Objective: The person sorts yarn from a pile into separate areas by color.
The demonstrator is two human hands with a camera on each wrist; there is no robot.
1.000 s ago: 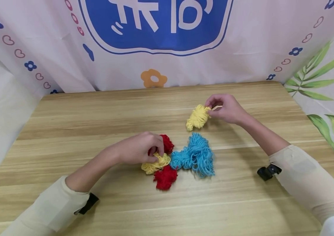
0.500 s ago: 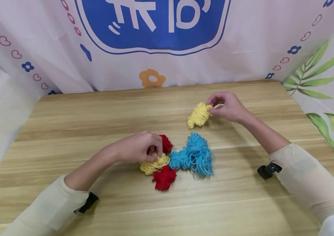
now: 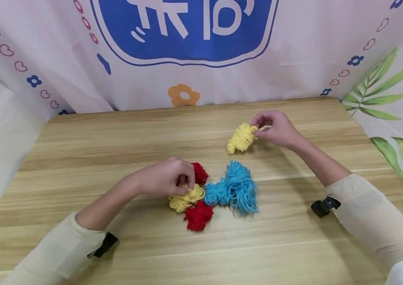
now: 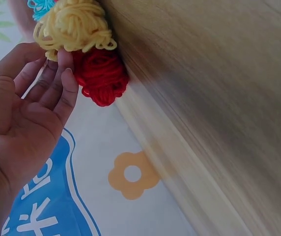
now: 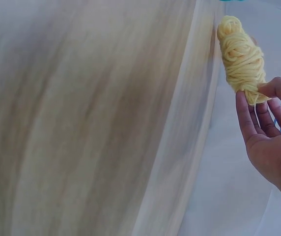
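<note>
In the head view, my right hand (image 3: 274,128) pinches one end of a bundle of yellow yarn (image 3: 241,138) between thumb and fingers, toward the back of the table. The right wrist view shows this yellow bundle (image 5: 243,61) wound thick in the middle. My left hand (image 3: 166,176) pinches another yellow yarn bundle (image 3: 189,198), paler and looser, in the central group. Red yarn bundles touch it: one behind (image 3: 200,173), partly hidden by the fingers, and one in front (image 3: 198,216). In the left wrist view, that yellow bundle (image 4: 76,27) adjoins red yarn (image 4: 102,78).
Right of the red and yellow group lie a small blue yarn bundle (image 3: 217,192) and a larger, looped blue one (image 3: 242,188), touching. All rest on a wooden table (image 3: 258,253). A printed cloth (image 3: 137,87) hangs along its back edge. Both sleeves carry black clips.
My right hand has shifted slightly back and to the right, carrying the yellow yarn bundle with it. The left hand and the central yarn group stay almost where they were.
</note>
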